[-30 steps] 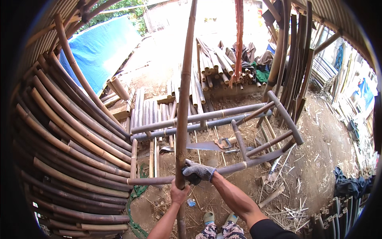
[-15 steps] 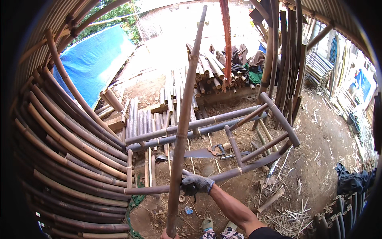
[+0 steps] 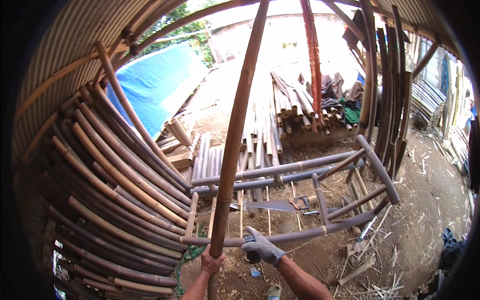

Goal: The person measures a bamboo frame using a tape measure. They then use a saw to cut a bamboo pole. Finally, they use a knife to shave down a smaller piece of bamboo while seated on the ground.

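Note:
A long brown bamboo pole (image 3: 239,117) stands steeply in front of me, leaning slightly right toward its top. My left hand (image 3: 212,260), bare, wraps round its lower part. Just right of the pole, my right hand (image 3: 264,248) in a grey glove holds a compact black object that looks like a tape measure (image 3: 252,254). One or more gloved fingers point up and left. Below the raised fingers, the hand overlaps the near rail of a bamboo frame (image 3: 300,235); contact cannot be made out. Beyond that rail lies a handsaw (image 3: 275,205) with a wooden handle.
Curved bamboo poles (image 3: 125,187) are stacked along the left. Cut bamboo lengths (image 3: 295,105) are piled at the back, near a blue tarp (image 3: 157,82). Upright poles (image 3: 392,100) stand at the right. Bamboo scraps (image 3: 362,267) litter the ground.
My view has shifted, so the scene sits further right. My left hand now shows higher up, gripping the pole. My right hand has moved away from the pole, and its fingers have straightened somewhat.

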### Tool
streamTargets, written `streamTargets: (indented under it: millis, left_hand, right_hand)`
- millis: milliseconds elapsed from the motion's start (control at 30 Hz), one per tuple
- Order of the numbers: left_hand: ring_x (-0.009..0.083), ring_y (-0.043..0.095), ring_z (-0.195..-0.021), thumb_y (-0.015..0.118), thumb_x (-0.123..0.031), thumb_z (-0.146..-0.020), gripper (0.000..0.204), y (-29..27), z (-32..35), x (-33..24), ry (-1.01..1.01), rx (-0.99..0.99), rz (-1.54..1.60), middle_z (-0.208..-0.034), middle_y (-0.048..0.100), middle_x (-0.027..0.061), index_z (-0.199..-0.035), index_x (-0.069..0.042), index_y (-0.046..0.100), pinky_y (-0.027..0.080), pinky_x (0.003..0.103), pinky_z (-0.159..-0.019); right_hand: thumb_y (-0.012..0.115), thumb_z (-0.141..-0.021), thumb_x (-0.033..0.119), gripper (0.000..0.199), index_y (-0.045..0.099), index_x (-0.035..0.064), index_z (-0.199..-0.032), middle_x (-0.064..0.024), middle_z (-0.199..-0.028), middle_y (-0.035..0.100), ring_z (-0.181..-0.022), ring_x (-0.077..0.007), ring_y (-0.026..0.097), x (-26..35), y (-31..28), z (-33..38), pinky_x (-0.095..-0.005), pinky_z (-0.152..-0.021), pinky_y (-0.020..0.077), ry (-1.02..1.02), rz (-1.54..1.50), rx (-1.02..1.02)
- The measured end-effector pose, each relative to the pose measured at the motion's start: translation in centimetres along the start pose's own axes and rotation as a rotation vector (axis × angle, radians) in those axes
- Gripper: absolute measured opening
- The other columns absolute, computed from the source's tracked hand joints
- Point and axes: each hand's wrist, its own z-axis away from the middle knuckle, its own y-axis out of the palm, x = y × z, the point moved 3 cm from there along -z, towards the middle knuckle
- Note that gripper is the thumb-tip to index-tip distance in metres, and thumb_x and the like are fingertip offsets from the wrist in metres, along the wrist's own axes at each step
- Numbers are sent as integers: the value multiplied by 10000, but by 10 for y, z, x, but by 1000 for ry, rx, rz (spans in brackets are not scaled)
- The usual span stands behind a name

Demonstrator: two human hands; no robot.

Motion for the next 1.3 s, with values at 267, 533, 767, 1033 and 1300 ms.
streamTargets:
  millis: [267,533,767,1033,1300]
  left_hand:
    - [154,601,-711,762,-166,-720,317,-49,-72,15,34,-208,124,-771,623,42,-953,-29,597,512,337,-653]
    - [139,641,-629,711,-97,-796,166,-49,-149,-34,79,-253,501,-730,638,31,-900,-28,601,534,294,-606]
    - [183,634,-649,665,-139,-792,175,56,-188,-100,92,-106,652,-743,619,70,-902,-29,585,541,334,-656]
    - [214,615,-889,611,-194,-892,419,174,-72,-189,-80,230,1155,-938,613,82,-1263,-84,452,505,447,-889]
    - [199,604,-1010,556,-325,-963,366,167,1,-233,-51,455,1283,-1060,571,52,-1252,-114,482,447,487,-1041]
  right_hand:
    - [759,-745,104,927,247,-40,-1504,-78,-1052,574,-759,-146,610,-127,-124,111,-296,-602,521,262,-150,-259]
    - [679,-823,108,805,267,64,-1513,-53,-798,564,-555,-154,548,-159,-131,213,-319,-460,456,483,-269,-453]
    - [690,-757,21,543,416,20,-1226,-104,-753,599,-597,-197,628,-169,-115,230,-324,-539,523,432,-558,-406]
    - [725,-804,170,931,199,179,-1572,-151,-1526,333,-1143,-313,601,-122,-45,228,-559,-922,549,22,-1376,-53]
    - [686,-828,242,690,399,134,-1446,-161,-1382,500,-1216,-387,561,-119,-45,242,-664,-995,464,-413,-1610,-191]
